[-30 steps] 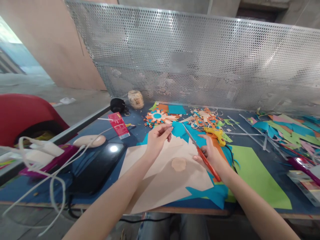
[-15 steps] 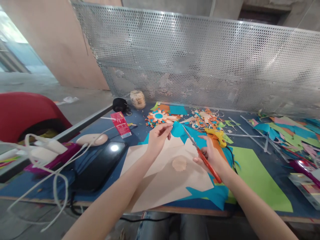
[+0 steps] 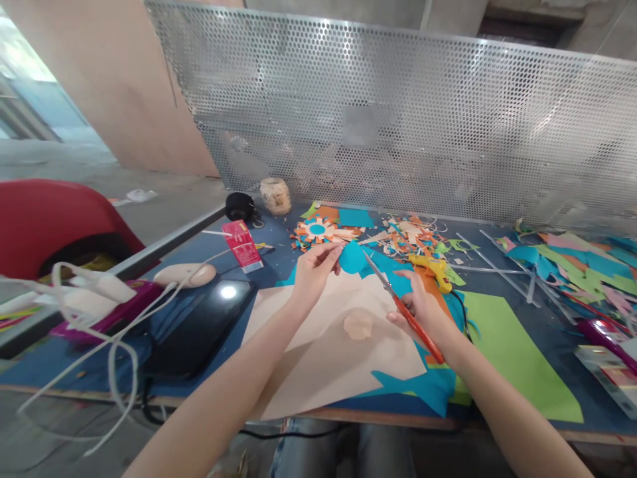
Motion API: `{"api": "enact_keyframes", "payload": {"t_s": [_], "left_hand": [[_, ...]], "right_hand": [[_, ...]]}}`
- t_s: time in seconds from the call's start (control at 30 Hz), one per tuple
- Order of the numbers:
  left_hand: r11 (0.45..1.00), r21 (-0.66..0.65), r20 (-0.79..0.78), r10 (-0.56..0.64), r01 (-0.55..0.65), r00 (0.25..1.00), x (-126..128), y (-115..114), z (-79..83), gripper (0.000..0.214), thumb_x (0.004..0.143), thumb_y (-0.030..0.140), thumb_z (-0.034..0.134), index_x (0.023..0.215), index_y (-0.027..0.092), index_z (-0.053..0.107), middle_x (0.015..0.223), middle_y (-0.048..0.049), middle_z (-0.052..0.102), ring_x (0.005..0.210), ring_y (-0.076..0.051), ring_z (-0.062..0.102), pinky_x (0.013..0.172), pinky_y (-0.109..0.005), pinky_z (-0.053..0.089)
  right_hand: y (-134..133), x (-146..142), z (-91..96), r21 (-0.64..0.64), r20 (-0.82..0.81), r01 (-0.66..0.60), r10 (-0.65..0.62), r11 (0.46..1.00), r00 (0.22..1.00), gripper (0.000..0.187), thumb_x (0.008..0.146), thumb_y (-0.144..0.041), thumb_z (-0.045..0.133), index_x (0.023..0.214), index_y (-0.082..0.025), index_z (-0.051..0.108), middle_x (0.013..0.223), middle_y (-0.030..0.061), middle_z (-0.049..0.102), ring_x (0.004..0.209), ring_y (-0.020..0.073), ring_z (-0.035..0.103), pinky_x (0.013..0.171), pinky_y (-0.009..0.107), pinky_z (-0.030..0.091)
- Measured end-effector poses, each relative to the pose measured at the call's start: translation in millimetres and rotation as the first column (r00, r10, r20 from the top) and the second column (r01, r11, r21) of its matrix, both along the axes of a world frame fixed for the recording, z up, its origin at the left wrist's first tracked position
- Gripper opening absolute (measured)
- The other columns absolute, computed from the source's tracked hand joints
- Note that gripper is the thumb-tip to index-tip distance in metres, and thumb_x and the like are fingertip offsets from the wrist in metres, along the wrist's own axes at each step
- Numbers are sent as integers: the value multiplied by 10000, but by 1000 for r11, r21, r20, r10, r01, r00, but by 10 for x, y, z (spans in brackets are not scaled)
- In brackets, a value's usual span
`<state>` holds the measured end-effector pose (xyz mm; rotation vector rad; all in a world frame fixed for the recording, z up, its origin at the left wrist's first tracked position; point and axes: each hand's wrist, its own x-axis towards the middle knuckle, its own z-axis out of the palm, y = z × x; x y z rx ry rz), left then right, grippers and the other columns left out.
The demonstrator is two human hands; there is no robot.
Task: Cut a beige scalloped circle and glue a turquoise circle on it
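My left hand [image 3: 313,271] is raised over the table with its fingers pinched on the edge of a teal paper piece [image 3: 354,257]. My right hand [image 3: 423,309] is closed round the orange handles of a pair of scissors [image 3: 393,295], whose blades point up and left toward the teal piece. Under both hands lies a large beige paper sheet [image 3: 328,352] with a small round scalloped beige cut-out [image 3: 358,324] resting on it. Teal paper [image 3: 423,388] sticks out from beneath the beige sheet.
A yellow glue gun [image 3: 434,268] lies just behind my right hand, a green sheet [image 3: 502,352] to its right. A paper flower [image 3: 318,231] and scraps [image 3: 408,236] sit farther back, a red box [image 3: 241,246], black tablet [image 3: 199,335] and white cables [image 3: 94,318] at the left. A perforated metal screen [image 3: 398,113] closes the back.
Both hands stay almost where they were. The left hand's pinch on the teal piece has shifted slightly, and the camera has moved a little.
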<state>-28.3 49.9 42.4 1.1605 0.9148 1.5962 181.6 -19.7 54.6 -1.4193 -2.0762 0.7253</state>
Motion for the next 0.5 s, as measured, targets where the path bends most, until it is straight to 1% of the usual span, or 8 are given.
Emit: {"api": "enact_keyframes", "payload": {"t_s": [0.1,0.13,0.2,0.27,0.3,0.4,0.5], "left_hand": [[990,-76,45,-115,118,992,44,-29,5,465,630,549,723,871,154,679,657,-12,633,550,-117,573,466,-243,454],[982,-100,53,-158,162,986,61,-42,4,499,595,553,746,877,149,666,655,-19,638,568,-138,598,460,-251,464],[965,-139,63,-214,221,975,88,-60,-2,536,507,483,823,877,145,634,625,-14,637,576,-166,626,449,-257,471],[962,-158,76,-213,223,974,96,-65,-6,553,454,398,865,870,152,596,597,9,630,566,-163,633,452,-243,469],[964,-161,84,-199,210,976,93,-63,-6,551,452,380,868,865,157,580,595,17,630,569,-155,634,458,-234,468],[973,-159,108,-153,169,982,78,-54,9,531,462,388,860,838,162,562,603,26,638,577,-130,624,472,-218,463],[973,-156,111,-153,169,982,81,-69,38,495,455,384,861,784,153,573,577,25,630,559,-119,603,462,-217,455]], "right_hand": [[0,-1,-1,21,-3,-2,2,1000,1000,711,781,-563,533,1275,-121,278,551,-74,444,449,174,430,468,273,292],[1,0,-1,27,-5,1,-1,1000,1000,723,781,-578,527,1274,-112,279,546,-76,433,452,178,430,470,275,291],[5,3,0,33,-12,12,-11,999,1000,728,787,-597,510,1272,-108,276,547,-75,429,454,180,432,469,276,290],[7,5,1,34,-21,23,-22,999,1000,717,789,-602,505,1269,-123,270,552,-76,432,450,176,430,465,272,289],[7,6,0,31,-27,26,-26,999,999,714,790,-601,503,1270,-130,263,554,-77,433,447,173,429,464,270,290],[2,1,-6,21,-43,28,-27,999,999,718,794,-593,501,1279,-133,239,554,-83,429,442,167,427,458,266,291],[-9,-8,-11,31,-54,34,-32,999,998,713,799,-568,508,1286,-126,231,557,-87,414,453,169,438,463,263,295]]}}
